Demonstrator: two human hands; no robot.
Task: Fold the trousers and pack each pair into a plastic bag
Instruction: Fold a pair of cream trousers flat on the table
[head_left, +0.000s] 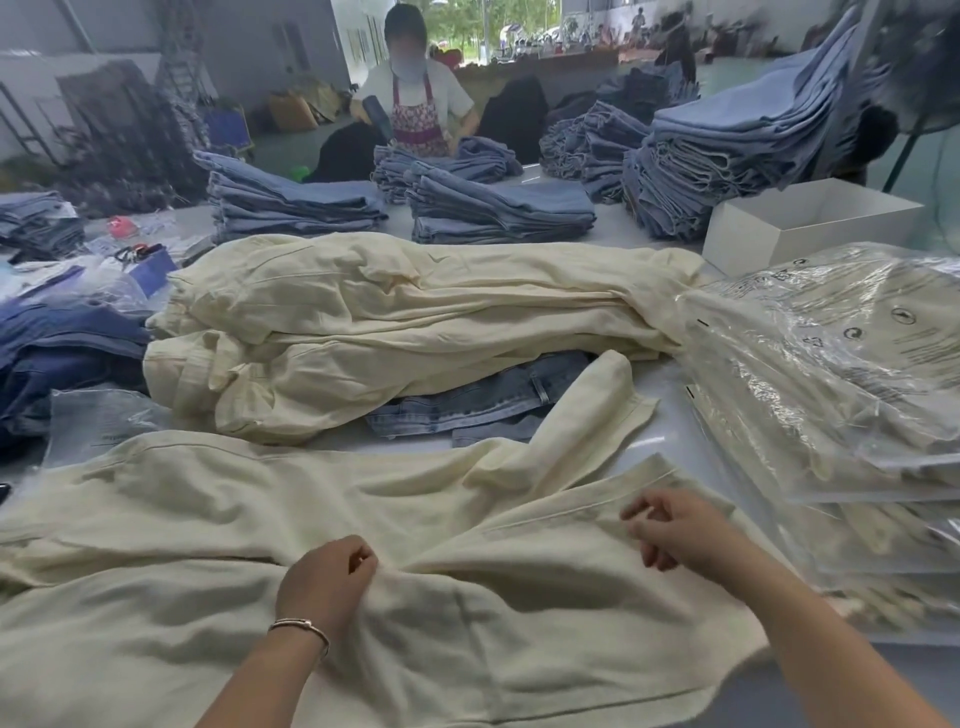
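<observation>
Lying spread across the near edge of the white bench, a pair of cream trousers sits rumpled under both hands. The left hand has its fingers curled in, pinching a ridge of the cream cloth near the middle of the garment (a thin bracelet circles that wrist). The right hand rests on the leg to the right, fingers bent and thumb and forefinger nipping a small fold close to a stitched seam. Just behind lies a heap of more cream trousers, with a pair of blue jeans poking out from under it. To the right, touching that heap, stands a stack of cream pairs already sealed in clear plastic bags, printed with small symbols. A white box sits behind the stack. Folded denim piles fill the far side of the bench, where another person in an apron stands.
</observation>
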